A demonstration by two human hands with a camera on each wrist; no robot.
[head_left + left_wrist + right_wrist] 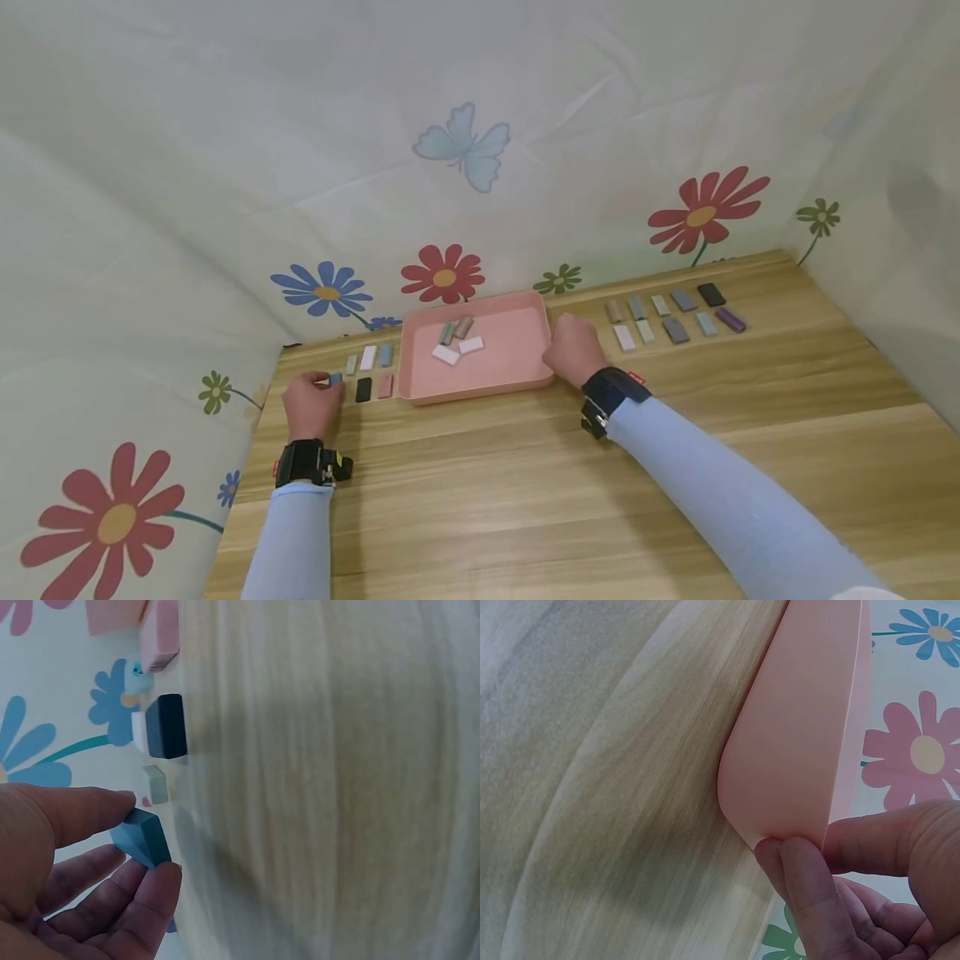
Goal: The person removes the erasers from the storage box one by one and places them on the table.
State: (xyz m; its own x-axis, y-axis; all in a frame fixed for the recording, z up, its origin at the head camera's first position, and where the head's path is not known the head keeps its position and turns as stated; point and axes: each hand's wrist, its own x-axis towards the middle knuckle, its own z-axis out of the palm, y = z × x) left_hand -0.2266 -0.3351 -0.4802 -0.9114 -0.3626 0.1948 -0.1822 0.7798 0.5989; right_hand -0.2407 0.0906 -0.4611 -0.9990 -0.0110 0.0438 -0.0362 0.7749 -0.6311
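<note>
My left hand (310, 403) pinches a blue block (142, 836) between thumb and fingertips, at the left end of the small blocks beside the tray. In the left wrist view the block is tilted, close over the wooden table. A black block (166, 726) and a pink block (160, 634) stand past it. My right hand (576, 350) grips the right rim of the pink tray (517, 379), thumb inside and fingers outside. Inside the tray lie two white blocks (446, 355), a green block (447, 333) and a brown block (464, 327).
Two rows of blocks in several colours stand right of the tray, among them a black block (711, 294) and a purple block (731, 320). A white block (368, 357) is left of the tray. A flower-printed curtain (570, 225) rises behind the wooden table (480, 483).
</note>
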